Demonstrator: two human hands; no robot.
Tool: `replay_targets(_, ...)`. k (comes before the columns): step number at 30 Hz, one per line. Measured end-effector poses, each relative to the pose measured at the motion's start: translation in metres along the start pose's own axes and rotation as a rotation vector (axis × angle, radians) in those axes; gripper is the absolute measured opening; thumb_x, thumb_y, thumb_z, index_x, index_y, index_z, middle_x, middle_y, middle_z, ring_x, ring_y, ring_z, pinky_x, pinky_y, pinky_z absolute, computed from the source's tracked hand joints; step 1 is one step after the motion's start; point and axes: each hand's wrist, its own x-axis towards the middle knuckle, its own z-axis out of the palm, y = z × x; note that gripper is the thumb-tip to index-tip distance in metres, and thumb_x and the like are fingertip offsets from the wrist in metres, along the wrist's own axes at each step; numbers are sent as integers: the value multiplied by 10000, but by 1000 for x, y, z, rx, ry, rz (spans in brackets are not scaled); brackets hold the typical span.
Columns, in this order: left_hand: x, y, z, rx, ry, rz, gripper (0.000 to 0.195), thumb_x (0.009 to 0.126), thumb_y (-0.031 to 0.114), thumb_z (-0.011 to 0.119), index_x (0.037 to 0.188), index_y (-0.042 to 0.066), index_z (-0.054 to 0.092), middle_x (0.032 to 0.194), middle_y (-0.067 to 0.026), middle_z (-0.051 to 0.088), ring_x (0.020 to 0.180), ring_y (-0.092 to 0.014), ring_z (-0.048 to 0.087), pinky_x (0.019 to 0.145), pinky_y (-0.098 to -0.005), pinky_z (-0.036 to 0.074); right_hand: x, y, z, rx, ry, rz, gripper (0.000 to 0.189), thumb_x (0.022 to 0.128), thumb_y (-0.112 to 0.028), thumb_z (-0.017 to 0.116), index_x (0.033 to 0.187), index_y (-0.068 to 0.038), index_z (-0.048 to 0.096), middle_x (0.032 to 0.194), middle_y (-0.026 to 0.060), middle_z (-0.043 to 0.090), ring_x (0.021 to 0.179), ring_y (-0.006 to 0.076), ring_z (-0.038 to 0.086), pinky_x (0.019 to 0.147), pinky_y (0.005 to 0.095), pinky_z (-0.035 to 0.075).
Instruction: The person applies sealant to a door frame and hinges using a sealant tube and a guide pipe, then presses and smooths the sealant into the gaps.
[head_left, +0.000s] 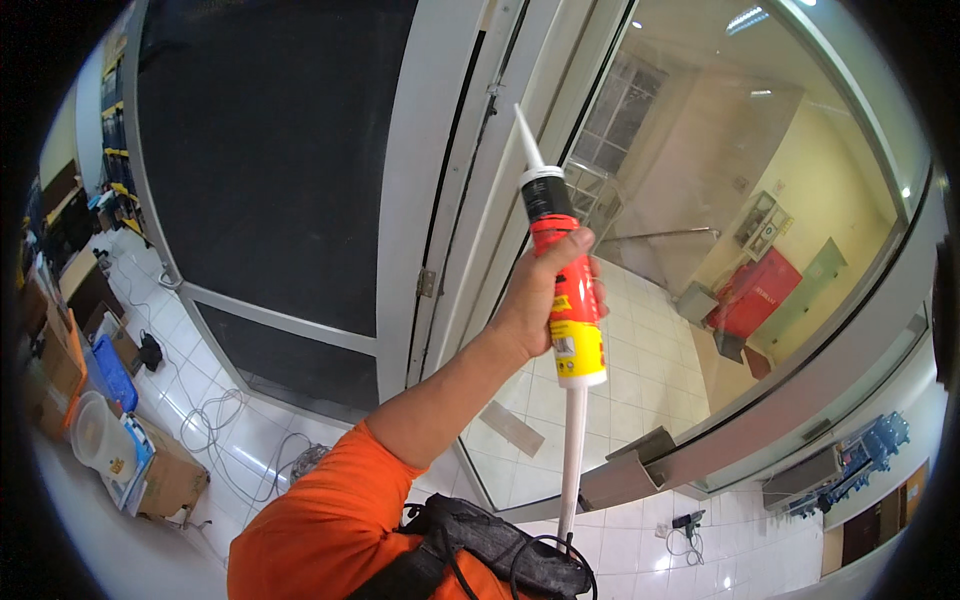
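Note:
My left hand (551, 289) is wrapped around a red, yellow and black sealant cartridge (577, 300), its thumb across the near side. The cartridge stands nearly upright, and its white tapered nozzle (529, 139) points up beside the pale door frame (499, 202). A pale rod (573, 457) runs down from the cartridge's base; whether it is joined to the cartridge I cannot tell. My right hand is out of view. Behind the cartridge is a large glass pane (675, 172). A dark-panelled door (270, 165) with a metal hinge (427, 283) is at the left.
A black bag (495, 547) hangs at my body. Cables (217, 420) lie on the tiled floor at the left, near a cardboard box (174, 471) and a clear plastic bucket (103, 435). A corded power tool (688, 520) lies at the lower right. A red cabinet (757, 292) shows through the glass.

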Motion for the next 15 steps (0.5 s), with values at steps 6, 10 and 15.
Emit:
replay_targets(6, 8, 18, -20, 93, 123, 120, 368, 855, 323, 766, 987, 89, 514, 787, -67, 594, 607, -184, 623, 564, -368, 575, 1, -38, -42, -39, -23, -67, 350, 1001, -267, 529, 1237, -11, 557, 748, 248, 642, 686, 416, 645, 578, 495, 483)
replay_targets(10, 19, 31, -7, 88, 80, 113, 380, 851, 324, 773, 983, 81, 512, 788, -70, 592, 611, -182, 625, 560, -366, 573, -14, -60, -72, -116, -8, -54, 363, 1003, -281, 527, 1242, -10, 558, 772, 265, 650, 715, 437, 650, 597, 502, 488)
replay_targets(15, 22, 41, -1, 67, -1, 107, 356, 863, 293, 756, 1025, 82, 519, 804, -74, 594, 635, -188, 626, 585, -382, 572, -29, -77, -92, -202, 10, -6, 379, 1007, -298, 525, 1248, -8, 560, 802, 285, 659, 751, 463, 656, 622, 512, 495)
